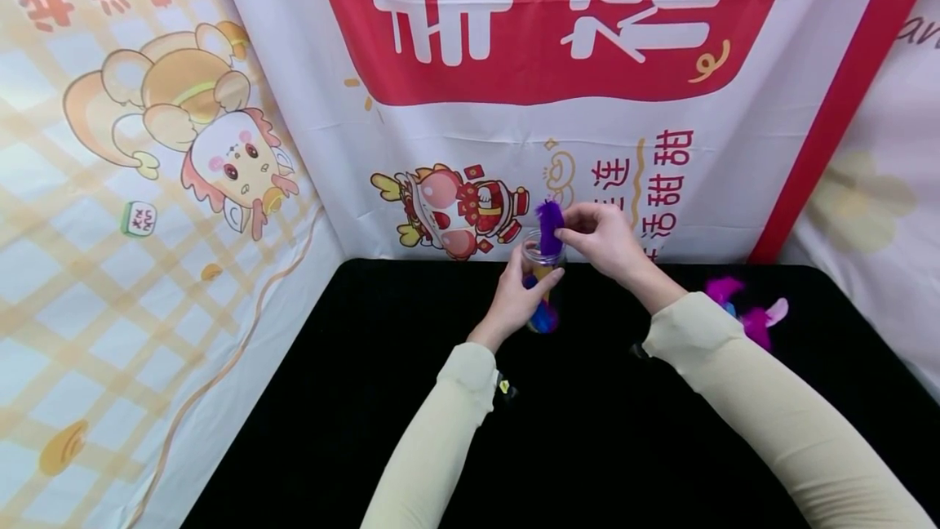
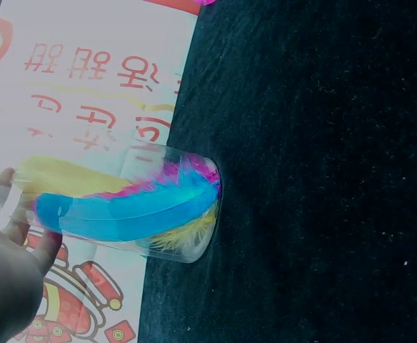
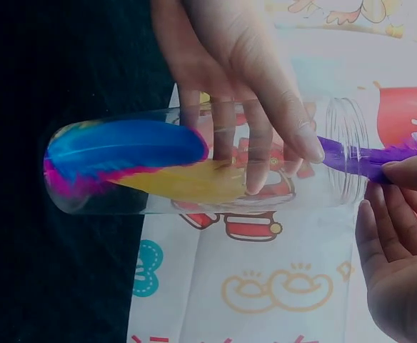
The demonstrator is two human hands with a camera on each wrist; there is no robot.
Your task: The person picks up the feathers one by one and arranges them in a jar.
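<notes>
Right hand [image 1: 604,237]: grip pinched on the purple feather [image 1: 549,228], its lower end inside the mouth of the glass jar [image 3: 344,189], centre of the head frame. Left hand [image 1: 516,297]: grip curled round the jar. Judged risk: the feather could bend or snag on the rim if entering crooked; a slack left grip could tip the jar. Right forearm [image 1: 778,398] slants in from lower right, left forearm [image 1: 436,419] from lower centre. Loose feathers [image 1: 756,326] lie on the bench [image 1: 624,439], right of frame.
</notes>
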